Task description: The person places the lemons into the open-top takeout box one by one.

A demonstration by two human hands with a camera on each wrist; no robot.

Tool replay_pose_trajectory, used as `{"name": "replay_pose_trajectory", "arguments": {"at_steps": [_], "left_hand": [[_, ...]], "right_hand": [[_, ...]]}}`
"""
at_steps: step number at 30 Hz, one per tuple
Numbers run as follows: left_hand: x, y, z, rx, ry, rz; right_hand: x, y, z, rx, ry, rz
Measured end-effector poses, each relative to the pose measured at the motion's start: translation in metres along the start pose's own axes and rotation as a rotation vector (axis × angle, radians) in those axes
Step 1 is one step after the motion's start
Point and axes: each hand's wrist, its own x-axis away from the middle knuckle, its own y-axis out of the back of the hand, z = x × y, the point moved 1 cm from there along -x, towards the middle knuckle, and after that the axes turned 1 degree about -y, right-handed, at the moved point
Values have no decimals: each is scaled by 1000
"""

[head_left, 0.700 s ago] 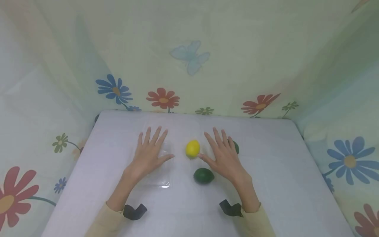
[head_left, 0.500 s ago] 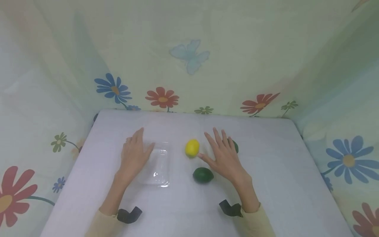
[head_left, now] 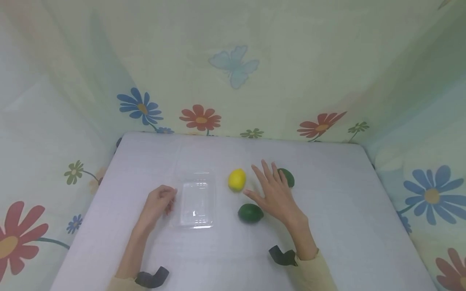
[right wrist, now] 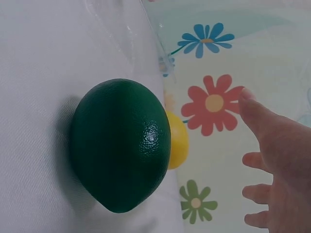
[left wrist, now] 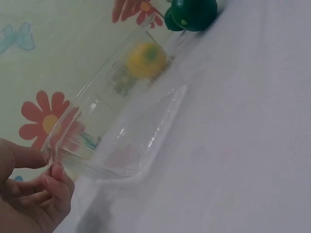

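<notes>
One clear tray (head_left: 198,202) is being pinched at the rim by the left hand (head_left: 156,204), likely for steadiness; the right hand (head_left: 277,198) is hovering, fingers spread, holding nothing.

High head view facing forward-down, 2 low close wrist views, head and left sharing tray (head_left: 198,202)

Far green fruit (head_left: 289,178) partly hidden behind the right hand (head_left: 277,197).

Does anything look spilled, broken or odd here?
Nothing stands out. The yellow fruit and both green fruits look whole, no spill shows, and the clear container, pinched by the left hand, shows no obvious crack.
</notes>
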Motion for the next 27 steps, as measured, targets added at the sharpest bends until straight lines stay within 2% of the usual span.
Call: {"name": "replay_pose_trajectory", "arguments": {"at_steps": [8,13,19,27], "left_hand": [[-6,-1,3,7,7,4],[-5,-1,3,21,1,-2],[-5,-1,4,43,4,-27],[-5,-4,6,61,33,-61]], "right_hand": [[-5,2,3,-55,13,25],[-25,-3,10,-91,28,120],[-50,-20,20,-80,23,269],[-62,-39,23,-59,59,317]]}}
